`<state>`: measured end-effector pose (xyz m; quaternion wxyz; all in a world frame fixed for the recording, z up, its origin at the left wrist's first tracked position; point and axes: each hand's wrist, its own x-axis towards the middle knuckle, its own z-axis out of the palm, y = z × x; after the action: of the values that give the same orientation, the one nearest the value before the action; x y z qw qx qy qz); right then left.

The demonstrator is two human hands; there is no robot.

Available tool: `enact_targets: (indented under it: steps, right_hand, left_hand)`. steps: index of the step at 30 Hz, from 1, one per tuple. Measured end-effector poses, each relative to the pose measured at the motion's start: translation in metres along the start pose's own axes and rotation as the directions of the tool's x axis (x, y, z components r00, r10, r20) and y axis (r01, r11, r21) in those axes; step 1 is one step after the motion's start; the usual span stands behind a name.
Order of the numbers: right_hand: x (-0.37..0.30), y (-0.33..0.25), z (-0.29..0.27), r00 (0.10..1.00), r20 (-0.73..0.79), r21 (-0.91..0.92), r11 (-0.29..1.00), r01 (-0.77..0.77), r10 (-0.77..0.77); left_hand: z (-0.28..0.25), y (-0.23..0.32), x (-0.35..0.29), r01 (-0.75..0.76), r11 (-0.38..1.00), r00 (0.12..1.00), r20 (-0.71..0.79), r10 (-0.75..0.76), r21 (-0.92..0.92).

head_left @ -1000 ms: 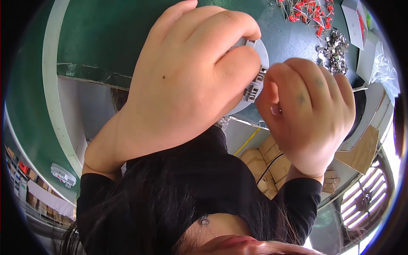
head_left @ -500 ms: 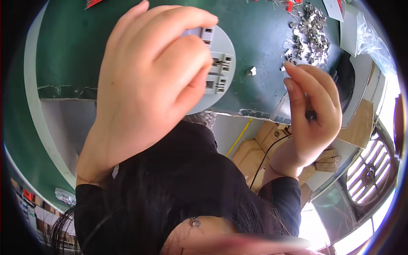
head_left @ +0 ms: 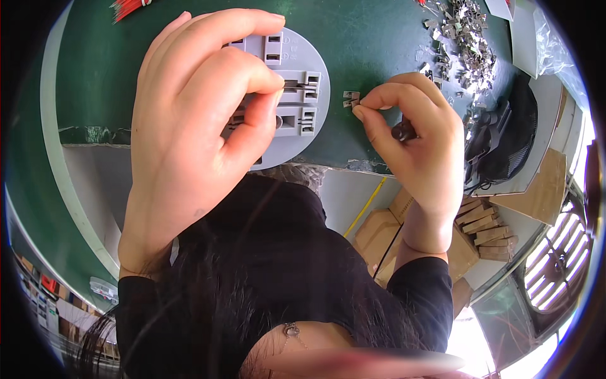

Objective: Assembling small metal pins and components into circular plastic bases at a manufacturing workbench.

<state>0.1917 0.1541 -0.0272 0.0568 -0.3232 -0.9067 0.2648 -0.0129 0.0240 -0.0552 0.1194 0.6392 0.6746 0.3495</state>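
Note:
A round grey plastic base [head_left: 309, 50] with rectangular slots and raised holders lies near the table's front edge, its left part hidden behind my left hand [head_left: 208, 95]. That hand is closed in a pinch above the base, thumb and forefinger together beside a slotted holder [head_left: 308, 88]. What sits between these fingertips is too small to make out. To the right of the base, my right hand [head_left: 420, 126] pinches a small bent metal clip [head_left: 351, 98] by its right side, just over the table. A dark, round-ended object [head_left: 404, 131] is tucked in the right palm; the rest of it is hidden.
A heap of small shiny metal clips [head_left: 470, 47] spreads over the green table [head_left: 366, 38] at the far right. Red thin parts [head_left: 128, 7] lie at the far left. Beside the right hand is a black mesh item [head_left: 511, 139]; cardboard boxes [head_left: 372, 237] stand below the table edge.
My right hand has come left from beside the heap toward the base, and a metal clip is now in its fingertips. The left hand stays pinched over the base.

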Motion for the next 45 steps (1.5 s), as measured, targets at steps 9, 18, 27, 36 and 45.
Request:
enact_targets:
  steps: [9,18,27,36,45]
  right_hand:
    - [0.004,0.002,0.009,0.976,-0.004,0.005,0.976,0.216,-0.216]
    - [-0.005,-0.002,0.0,0.979,-0.153,0.024,0.99,0.138,-0.133]
    - [0.027,0.004,-0.003,0.932,0.039,-0.146,0.92,0.363,-0.362]
    - [0.015,-0.011,0.009,0.982,-0.07,0.106,0.977,0.183,-0.176]
    - [0.011,-0.03,0.027,0.965,-0.261,0.207,0.975,0.083,-0.027]
  left_hand:
    - [-0.01,0.007,0.003,0.048,0.996,0.995,0.078,-0.054,0.08]
    - [-0.013,0.003,0.007,0.048,0.997,0.995,0.079,-0.053,0.058]
    - [-0.014,0.005,0.009,0.038,0.998,0.995,0.084,-0.043,0.059]
    - [-0.014,0.007,0.008,0.086,0.995,0.991,0.102,-0.091,0.048]
    - [-0.013,0.008,0.007,0.14,0.99,0.98,0.136,-0.142,0.021]
